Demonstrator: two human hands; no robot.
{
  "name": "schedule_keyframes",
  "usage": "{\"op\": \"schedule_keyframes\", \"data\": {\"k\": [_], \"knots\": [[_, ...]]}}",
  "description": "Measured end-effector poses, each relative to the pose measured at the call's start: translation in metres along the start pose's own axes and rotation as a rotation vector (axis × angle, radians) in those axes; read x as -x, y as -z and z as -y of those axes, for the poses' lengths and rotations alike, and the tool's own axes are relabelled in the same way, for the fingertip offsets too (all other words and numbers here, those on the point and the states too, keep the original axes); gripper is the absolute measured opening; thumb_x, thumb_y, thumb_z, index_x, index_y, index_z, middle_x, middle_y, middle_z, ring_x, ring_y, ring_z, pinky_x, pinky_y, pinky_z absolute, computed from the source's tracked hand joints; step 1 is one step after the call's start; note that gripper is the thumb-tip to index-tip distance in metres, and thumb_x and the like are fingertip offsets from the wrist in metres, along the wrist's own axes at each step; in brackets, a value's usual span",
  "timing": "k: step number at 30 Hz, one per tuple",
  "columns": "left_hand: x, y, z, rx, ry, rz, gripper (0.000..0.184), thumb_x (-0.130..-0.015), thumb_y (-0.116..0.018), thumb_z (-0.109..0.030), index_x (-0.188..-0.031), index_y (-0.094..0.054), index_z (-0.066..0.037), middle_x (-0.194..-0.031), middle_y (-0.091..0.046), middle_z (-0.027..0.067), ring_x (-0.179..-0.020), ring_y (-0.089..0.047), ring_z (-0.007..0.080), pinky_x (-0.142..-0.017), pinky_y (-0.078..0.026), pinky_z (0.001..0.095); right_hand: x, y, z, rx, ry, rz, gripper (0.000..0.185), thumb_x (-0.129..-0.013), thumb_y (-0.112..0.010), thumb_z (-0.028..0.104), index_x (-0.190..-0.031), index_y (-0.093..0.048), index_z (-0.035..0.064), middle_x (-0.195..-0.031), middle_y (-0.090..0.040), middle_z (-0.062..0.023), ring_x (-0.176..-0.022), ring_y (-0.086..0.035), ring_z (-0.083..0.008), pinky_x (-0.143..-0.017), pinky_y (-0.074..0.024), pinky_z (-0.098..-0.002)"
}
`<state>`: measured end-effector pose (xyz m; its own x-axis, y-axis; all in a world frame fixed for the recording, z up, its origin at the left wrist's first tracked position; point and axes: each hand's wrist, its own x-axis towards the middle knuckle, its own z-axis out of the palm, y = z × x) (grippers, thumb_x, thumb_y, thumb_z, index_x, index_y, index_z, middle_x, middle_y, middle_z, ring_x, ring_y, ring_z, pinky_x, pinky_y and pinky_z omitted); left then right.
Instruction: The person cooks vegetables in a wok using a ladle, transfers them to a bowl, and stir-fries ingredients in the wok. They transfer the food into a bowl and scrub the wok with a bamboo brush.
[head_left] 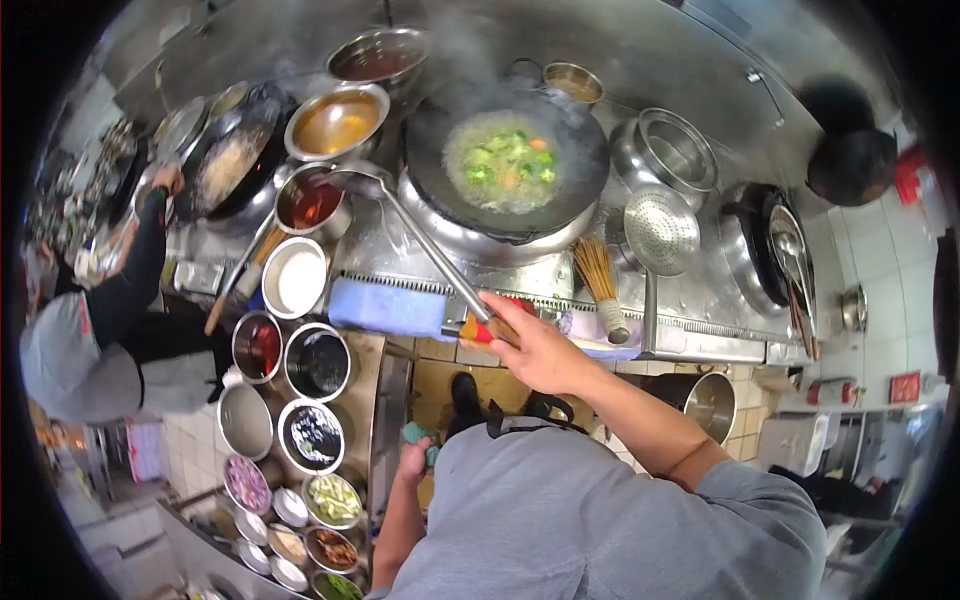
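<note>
My right hand (540, 350) is closed around the wooden end of a long metal ladle (430, 245). The ladle's bowl is at the rim of a pot of red sauce (308, 205), left of the large wok (428, 170). Broccoli (510, 160) and some orange pieces lie in bubbling liquid in that wok, with steam rising. Down at my left side, my left hand (413, 460) grips a bunched green cloth (428, 440). A folded blue cloth (387, 306) lies on the stove's front edge, left of the ladle handle.
A perforated skimmer (661, 235) and a bamboo brush (598, 282) lie right of the wok. Steel bowls (337, 120) stand behind and beside it. Seasoning pots (295, 278) and ingredient bowls (333, 500) line the left. A co-worker (90, 350) works at another wok (225, 165).
</note>
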<state>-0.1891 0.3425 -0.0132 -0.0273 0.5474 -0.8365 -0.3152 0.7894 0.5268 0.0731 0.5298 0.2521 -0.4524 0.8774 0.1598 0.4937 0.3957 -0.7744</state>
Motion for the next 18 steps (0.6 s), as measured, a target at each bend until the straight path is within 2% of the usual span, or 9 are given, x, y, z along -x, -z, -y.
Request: {"op": "schedule_keyframes", "data": {"k": [1, 3, 4, 5, 7, 9, 12, 15, 18], "knots": [[0.009, -0.012, -0.024, -0.028, -0.010, 0.006, 0.012, -0.077, -0.059, -0.015, -0.084, -0.056, -0.006, -0.073, -0.056, 0.0048, -0.061, -0.056, 0.0164, -0.056, -0.047, 0.0312, 0.006, 0.011, 0.003, -0.003, -0.003, -0.030, 0.062, -0.091, -0.047, 0.004, -0.144, -0.017, 0.0129, -0.095, -0.051, -0.0061, -0.058, -0.045, -0.0081, -0.052, -0.0425, -0.0232], [0.025, -0.039, -0.070, 0.166, -0.121, 0.216, 0.021, -0.077, -0.059, -0.014, -0.095, -0.054, -0.002, -0.079, -0.057, 0.0074, -0.065, -0.058, 0.0192, -0.059, -0.049, 0.0333, 0.025, 0.039, 0.014, -0.720, -0.458, 0.076, 0.058, -0.090, -0.051, 0.010, -0.141, -0.024, 0.0112, -0.090, -0.051, -0.0085, -0.064, -0.049, -0.0113, -0.059, -0.0446, -0.0268], [0.029, -0.050, -0.090, 0.137, -0.123, 0.225, 0.021, -0.077, -0.059, -0.014, -0.095, -0.054, -0.002, -0.079, -0.057, 0.0074, -0.065, -0.058, 0.0192, -0.059, -0.049, 0.0333, 0.034, 0.045, 0.008, -0.743, -0.471, 0.006, 0.058, -0.089, -0.051, 0.007, -0.141, -0.025, 0.0085, -0.084, -0.052, -0.0075, -0.064, -0.047, -0.0102, -0.060, -0.0434, -0.0262], [0.030, -0.061, -0.108, 0.132, -0.159, 0.262, 0.025, -0.078, -0.058, -0.012, -0.100, -0.053, -0.001, -0.082, -0.058, 0.0093, -0.068, -0.059, 0.0213, -0.061, -0.050, 0.0347, 0.043, 0.052, -0.004, -0.751, -0.469, -0.026, 0.058, -0.089, -0.051, 0.007, -0.141, -0.025, 0.0085, -0.084, -0.052, -0.0075, -0.064, -0.047, -0.0102, -0.060, -0.0434, -0.0262], [0.034, -0.090, -0.146, 0.090, -0.191, 0.319, 0.029, -0.078, -0.057, -0.011, -0.105, -0.052, 0.000, -0.084, -0.059, 0.0112, -0.071, -0.060, 0.0234, -0.063, -0.051, 0.0361, 0.063, 0.060, -0.032, -0.170, -0.352, -0.104, 0.056, -0.090, -0.049, 0.005, -0.140, -0.025, 0.0065, -0.078, -0.051, -0.0043, -0.062, -0.044, -0.0087, -0.057, -0.0409, -0.0236], [0.040, -0.125, -0.181, 0.050, -0.287, 0.324, 0.030, -0.079, -0.056, -0.012, -0.106, -0.052, 0.000, -0.085, -0.059, 0.0118, -0.070, -0.059, 0.0230, -0.062, -0.051, 0.0353, 0.081, 0.067, -0.035, -0.171, -0.321, -0.208, 0.056, -0.091, -0.047, 0.005, -0.141, -0.022, 0.0055, -0.073, -0.048, -0.0013, -0.057, -0.041, -0.0073, -0.050, -0.0382, -0.0227], [0.035, -0.178, -0.229, 0.116, -0.341, 0.393, 0.027, -0.081, -0.059, -0.017, -0.102, -0.053, -0.002, -0.084, -0.059, 0.0111, -0.069, -0.058, 0.0216, -0.060, -0.049, 0.0336, 0.104, 0.077, -0.023, -1.295, -0.602, -0.396, 0.056, -0.091, -0.049, 0.006, -0.140, -0.022, 0.0059, -0.064, -0.042, -0.0003, -0.046, -0.038, -0.0078, -0.041, -0.0366, -0.0251], [-0.001, -0.219, -0.270, 0.308, -0.248, 0.430, 0.031, -0.083, -0.061, -0.033, -0.093, -0.053, -0.005, -0.082, -0.059, 0.0099, -0.068, -0.057, 0.0208, -0.059, -0.048, 0.0312, 0.119, 0.048, -0.035, -0.869, -0.656, -0.536, 0.056, -0.092, -0.049, 0.007, -0.141, -0.022, 0.0061, -0.061, -0.041, 0.0001, -0.045, -0.037, -0.0078, -0.041, -0.0359, -0.0239], [-0.011, -0.250, -0.307, 0.240, -0.156, 0.467, 0.038, -0.083, -0.058, -0.045, -0.089, -0.053, -0.008, -0.079, -0.058, 0.0082, -0.067, -0.056, 0.0211, -0.058, -0.047, 0.0316, 0.143, 0.046, -0.030, -0.988, -0.688, -0.624, 0.055, -0.092, -0.048, 0.006, -0.141, -0.023, 0.0079, -0.065, -0.041, 0.0004, -0.044, -0.036, -0.0070, -0.039, -0.0347, -0.0223]]}}
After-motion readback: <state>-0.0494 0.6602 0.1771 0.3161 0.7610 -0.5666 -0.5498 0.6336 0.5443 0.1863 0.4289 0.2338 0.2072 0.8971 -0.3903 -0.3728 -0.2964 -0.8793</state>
